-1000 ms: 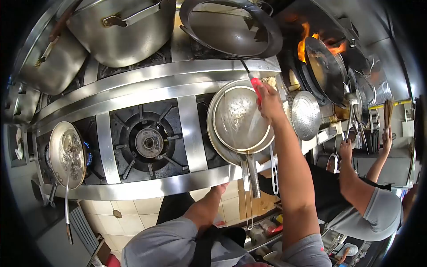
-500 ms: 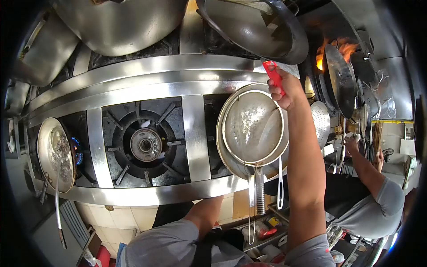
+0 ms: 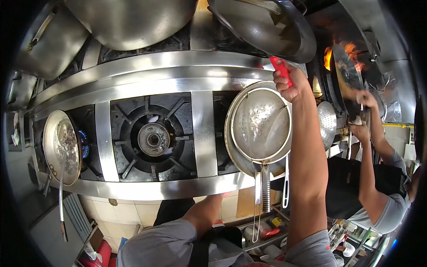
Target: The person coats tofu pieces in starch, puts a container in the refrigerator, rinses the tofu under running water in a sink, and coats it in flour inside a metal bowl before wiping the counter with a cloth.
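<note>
My right hand (image 3: pixel 291 83) is closed around a red handle (image 3: pixel 281 71), its upper end meeting the lower rim of a large dark wok (image 3: pixel 267 31). Whether the handle is fixed to that wok I cannot tell. Below this hand, a round strainer (image 3: pixel 260 124) with a coiled-wire grip rests over a wider pan (image 3: pixel 231 149). My left forearm (image 3: pixel 205 213) reaches to the stove's front edge, where the hand is mostly hidden and its fingers do not show. Ahead of it is an unlit burner (image 3: pixel 153 139).
A pan (image 3: pixel 52 133) with a ladle (image 3: pixel 61 196) in it stands by a blue flame on the left. Big steel pots (image 3: pixel 129 22) line the back. On the right, a co-worker's hands (image 3: pixel 365 99) are near a tilted wok (image 3: pixel 347 71) with tall flames (image 3: pixel 351 53). A perforated skimmer (image 3: pixel 327 124) is nearby.
The view has shifted slightly, moving the stove rightward. My right hand keeps its hold on the red handle. The co-worker's hands have risen toward the flaming wok.
</note>
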Demonstrator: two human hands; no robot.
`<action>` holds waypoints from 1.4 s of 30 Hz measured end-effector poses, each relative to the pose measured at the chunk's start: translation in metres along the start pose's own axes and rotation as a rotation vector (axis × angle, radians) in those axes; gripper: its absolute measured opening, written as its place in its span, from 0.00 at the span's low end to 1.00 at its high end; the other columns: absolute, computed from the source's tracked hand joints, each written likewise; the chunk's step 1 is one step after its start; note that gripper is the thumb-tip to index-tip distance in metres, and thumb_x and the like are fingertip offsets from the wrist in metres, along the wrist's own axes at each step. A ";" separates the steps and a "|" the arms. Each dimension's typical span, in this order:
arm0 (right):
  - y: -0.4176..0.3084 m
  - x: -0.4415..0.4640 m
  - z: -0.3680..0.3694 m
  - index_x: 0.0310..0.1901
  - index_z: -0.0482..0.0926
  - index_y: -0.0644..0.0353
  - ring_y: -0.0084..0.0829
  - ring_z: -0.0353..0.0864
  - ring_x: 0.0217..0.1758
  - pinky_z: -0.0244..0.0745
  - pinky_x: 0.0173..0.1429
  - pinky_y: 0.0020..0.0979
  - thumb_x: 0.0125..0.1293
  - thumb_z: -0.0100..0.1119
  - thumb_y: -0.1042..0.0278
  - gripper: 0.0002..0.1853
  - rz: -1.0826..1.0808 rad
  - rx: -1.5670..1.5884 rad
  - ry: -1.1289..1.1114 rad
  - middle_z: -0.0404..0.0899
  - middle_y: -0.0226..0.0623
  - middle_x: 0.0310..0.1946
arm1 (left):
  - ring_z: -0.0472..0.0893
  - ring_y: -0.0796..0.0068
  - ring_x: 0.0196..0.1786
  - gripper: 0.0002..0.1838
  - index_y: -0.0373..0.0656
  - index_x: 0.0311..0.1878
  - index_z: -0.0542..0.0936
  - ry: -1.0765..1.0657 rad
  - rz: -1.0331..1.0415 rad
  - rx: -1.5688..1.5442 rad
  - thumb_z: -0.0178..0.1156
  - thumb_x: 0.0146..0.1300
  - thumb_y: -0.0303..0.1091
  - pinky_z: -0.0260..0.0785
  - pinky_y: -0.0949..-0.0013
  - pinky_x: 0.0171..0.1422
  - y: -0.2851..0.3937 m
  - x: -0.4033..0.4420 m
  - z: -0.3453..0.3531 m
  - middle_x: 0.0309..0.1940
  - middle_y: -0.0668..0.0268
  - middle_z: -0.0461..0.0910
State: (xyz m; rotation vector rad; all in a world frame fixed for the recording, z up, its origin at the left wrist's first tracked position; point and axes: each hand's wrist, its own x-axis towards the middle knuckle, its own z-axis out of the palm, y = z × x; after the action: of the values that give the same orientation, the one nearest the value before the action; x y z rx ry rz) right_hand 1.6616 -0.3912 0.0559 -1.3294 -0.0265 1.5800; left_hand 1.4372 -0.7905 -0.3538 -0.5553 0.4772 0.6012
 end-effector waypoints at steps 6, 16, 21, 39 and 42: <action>0.000 0.007 -0.002 0.41 0.70 0.50 0.17 0.60 0.15 0.52 0.13 0.16 0.75 0.37 0.57 0.12 0.019 0.095 -0.024 0.69 0.34 0.25 | 0.80 0.69 0.35 0.19 0.48 0.48 0.76 -0.022 -0.035 -0.005 0.52 0.64 0.52 0.72 0.64 0.34 0.000 0.000 -0.005 0.40 0.63 0.82; 0.043 -0.036 -0.011 0.40 0.71 0.51 0.18 0.62 0.14 0.54 0.14 0.17 0.75 0.34 0.52 0.16 -0.083 0.232 -0.065 0.72 0.31 0.23 | 0.80 0.69 0.31 0.19 0.48 0.47 0.77 -0.174 -0.339 -0.029 0.52 0.64 0.52 0.71 0.64 0.30 -0.003 -0.001 -0.056 0.38 0.62 0.82; 0.132 -0.182 -0.031 0.50 0.72 0.52 0.17 0.62 0.13 0.55 0.13 0.19 0.72 0.44 0.50 0.16 -0.239 -0.107 0.221 0.74 0.29 0.24 | 0.78 0.71 0.28 0.18 0.45 0.42 0.77 0.832 -0.553 1.248 0.52 0.63 0.50 0.67 0.62 0.24 -0.014 -0.055 0.043 0.31 0.66 0.78; 0.471 -0.909 -0.075 0.67 0.63 0.60 0.46 0.72 0.57 0.66 0.60 0.38 0.65 0.50 0.66 0.28 -1.105 -0.728 3.183 0.71 0.51 0.55 | 0.70 0.76 0.14 0.16 0.43 0.50 0.72 -0.101 -0.572 2.220 0.55 0.62 0.40 0.57 0.73 0.12 -0.021 -0.214 0.143 0.30 0.62 0.79; 0.551 -1.007 -0.069 0.65 0.66 0.59 0.47 0.69 0.64 0.63 0.66 0.39 0.64 0.51 0.57 0.29 -0.448 0.037 3.320 0.69 0.52 0.61 | 0.70 0.77 0.14 0.15 0.43 0.49 0.73 -0.127 -0.481 2.248 0.55 0.63 0.40 0.57 0.74 0.11 -0.018 -0.270 0.170 0.29 0.62 0.78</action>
State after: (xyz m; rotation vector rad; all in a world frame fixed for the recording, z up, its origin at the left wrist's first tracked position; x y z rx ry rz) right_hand 1.2103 -1.3807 0.4288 1.8923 -1.4294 2.2128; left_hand 1.2960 -0.8053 -0.0674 1.4785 0.5776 -0.5486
